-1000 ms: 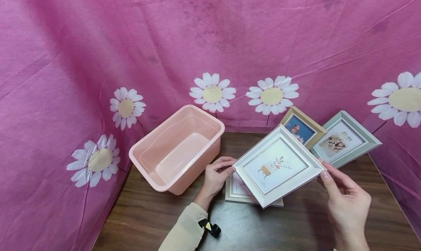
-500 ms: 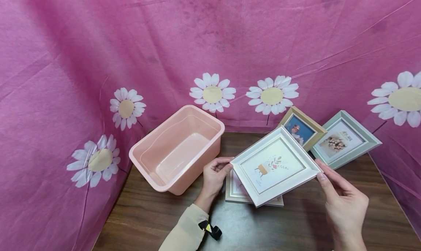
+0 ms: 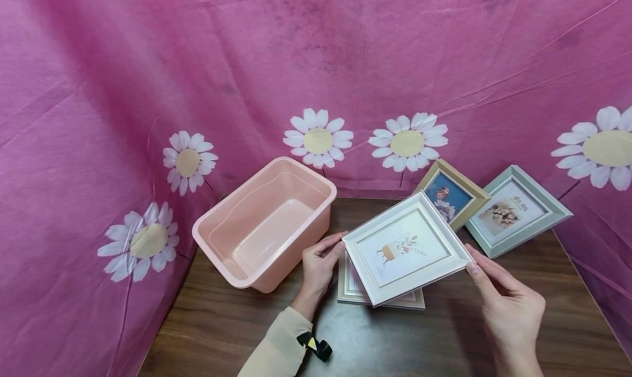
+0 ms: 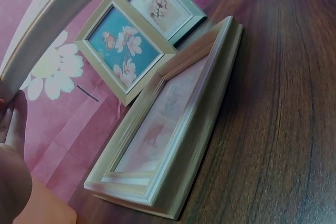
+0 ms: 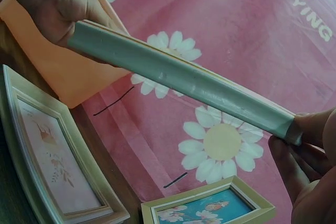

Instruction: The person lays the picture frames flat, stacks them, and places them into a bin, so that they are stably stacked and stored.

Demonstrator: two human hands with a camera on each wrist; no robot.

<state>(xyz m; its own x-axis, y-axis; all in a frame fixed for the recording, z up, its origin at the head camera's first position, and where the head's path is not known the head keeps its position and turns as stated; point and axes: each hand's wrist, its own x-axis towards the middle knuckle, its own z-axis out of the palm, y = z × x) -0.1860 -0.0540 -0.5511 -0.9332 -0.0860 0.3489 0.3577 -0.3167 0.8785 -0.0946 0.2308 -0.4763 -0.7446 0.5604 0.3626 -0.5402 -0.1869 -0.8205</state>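
Observation:
A white picture frame with a plant print is held tilted above the table between both hands. My left hand pinches its left corner, and my right hand pinches the right corner between thumb and fingers. Beneath it a second, cream-edged picture frame lies on the table, partly covered in the head view. In the right wrist view the held frame shows edge-on, well above the lying one.
A pink plastic bin stands left of my left hand. Behind the held frame, a gold frame with a blue picture and a pale green frame stand propped near the pink daisy cloth. The table is dark wood.
Both hands have shifted the white frame slightly left, and it lies a little flatter. The bin and the other frames stay put.

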